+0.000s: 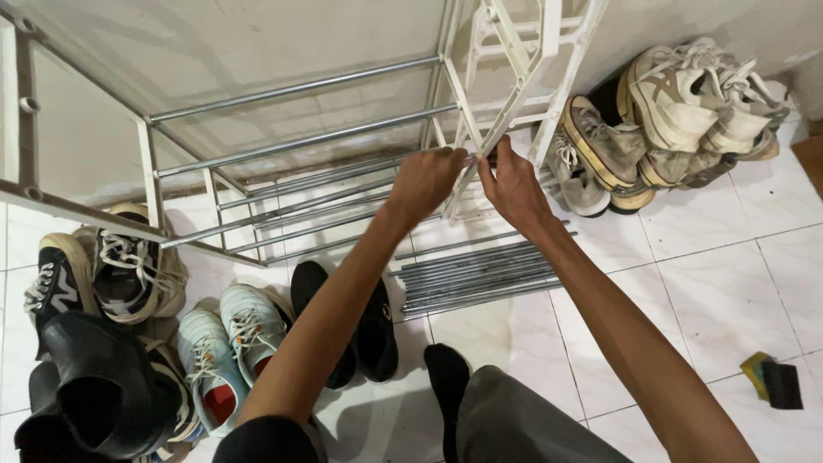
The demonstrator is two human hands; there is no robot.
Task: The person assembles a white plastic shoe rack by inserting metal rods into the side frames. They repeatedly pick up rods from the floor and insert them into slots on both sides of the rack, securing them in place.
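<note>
A shoe rack made of white plastic side frames (514,77) and metal rods (300,141) stands against the wall. My left hand (424,180) grips the end of one metal rod (343,171) at the right side frame. Beside it, my right hand (512,184) pinches the same spot on the frame, fingers closed around the joint. Both hands nearly touch each other. A bundle of several loose metal rods (480,279) lies on the white tiled floor just below my hands.
Worn sneakers are piled at the upper right (677,111). Light blue sneakers (227,343), black shoes (373,330) and black-and-white sneakers (111,270) sit at the left. A yellow-and-black sponge (771,377) lies at the right. My grey-trousered leg and black sock (450,377) are below.
</note>
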